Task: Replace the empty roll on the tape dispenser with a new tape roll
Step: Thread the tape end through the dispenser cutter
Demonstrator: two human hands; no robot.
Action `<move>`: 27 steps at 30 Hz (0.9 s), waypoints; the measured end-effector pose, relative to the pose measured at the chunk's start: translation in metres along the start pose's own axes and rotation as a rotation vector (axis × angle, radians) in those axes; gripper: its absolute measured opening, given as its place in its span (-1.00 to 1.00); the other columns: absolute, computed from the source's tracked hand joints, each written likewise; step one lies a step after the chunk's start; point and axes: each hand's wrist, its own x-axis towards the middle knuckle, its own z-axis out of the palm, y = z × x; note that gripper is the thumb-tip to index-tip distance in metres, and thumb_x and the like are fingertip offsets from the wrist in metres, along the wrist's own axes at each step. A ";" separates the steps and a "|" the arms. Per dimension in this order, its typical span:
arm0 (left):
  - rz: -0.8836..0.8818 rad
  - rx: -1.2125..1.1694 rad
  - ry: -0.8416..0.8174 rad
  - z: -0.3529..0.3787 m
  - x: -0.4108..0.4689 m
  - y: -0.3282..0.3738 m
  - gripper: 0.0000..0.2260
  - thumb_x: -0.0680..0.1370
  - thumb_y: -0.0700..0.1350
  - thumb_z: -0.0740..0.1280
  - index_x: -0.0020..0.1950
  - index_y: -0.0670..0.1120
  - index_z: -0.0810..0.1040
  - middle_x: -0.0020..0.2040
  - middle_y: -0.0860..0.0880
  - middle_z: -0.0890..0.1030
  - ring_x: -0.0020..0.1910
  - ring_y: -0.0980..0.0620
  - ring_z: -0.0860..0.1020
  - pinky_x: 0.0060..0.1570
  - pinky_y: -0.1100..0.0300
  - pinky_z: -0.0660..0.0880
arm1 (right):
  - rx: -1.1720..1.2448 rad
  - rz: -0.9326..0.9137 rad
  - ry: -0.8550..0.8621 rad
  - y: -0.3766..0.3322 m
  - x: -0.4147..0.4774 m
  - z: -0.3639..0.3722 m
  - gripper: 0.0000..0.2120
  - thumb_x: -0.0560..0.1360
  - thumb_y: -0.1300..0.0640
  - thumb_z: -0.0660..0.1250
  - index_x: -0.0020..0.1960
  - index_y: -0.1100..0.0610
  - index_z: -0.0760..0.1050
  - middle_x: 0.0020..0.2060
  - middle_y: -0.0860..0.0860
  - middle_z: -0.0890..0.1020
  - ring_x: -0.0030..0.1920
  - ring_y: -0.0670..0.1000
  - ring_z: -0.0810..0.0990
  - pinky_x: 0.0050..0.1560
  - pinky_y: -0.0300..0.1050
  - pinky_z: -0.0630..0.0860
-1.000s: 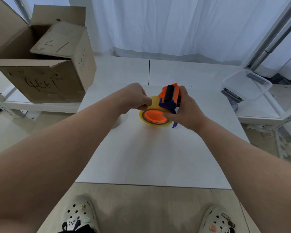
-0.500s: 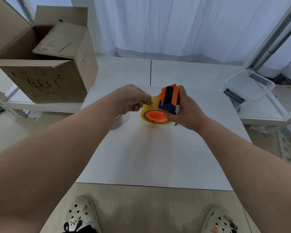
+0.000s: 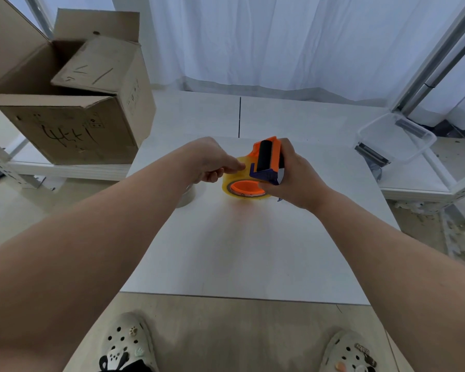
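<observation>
An orange and blue tape dispenser (image 3: 266,159) with a black roller is held above the white table (image 3: 239,251) in my right hand (image 3: 293,178). A yellowish tape roll (image 3: 232,181) sits on the dispenser's orange hub (image 3: 243,187). My left hand (image 3: 210,162) is at the roll's left side, thumb and forefinger pinched at its outer surface; whether they hold a tape end I cannot tell. A pale empty roll (image 3: 187,196) lies on the table, mostly hidden under my left forearm.
An open cardboard box (image 3: 73,114) stands on a low shelf at the left. A clear plastic container (image 3: 395,138) sits at the right edge. White curtains hang behind the table. My two shoes show on the floor below the table's front edge.
My left hand's fingers have shifted right along the roll's side toward the dispenser's frame. The dispenser has stayed almost still in my right hand.
</observation>
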 end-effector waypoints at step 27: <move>0.136 -0.078 0.039 0.000 -0.004 0.001 -0.91 0.44 -0.25 0.44 -0.19 -0.22 0.55 -0.28 -0.14 0.64 -0.38 0.06 0.63 -0.23 0.25 0.63 | 0.139 0.103 0.002 0.007 -0.005 0.002 -0.33 0.32 0.19 0.50 0.34 0.04 0.26 -0.03 -0.09 0.55 -0.01 0.00 0.53 -0.02 -0.12 0.52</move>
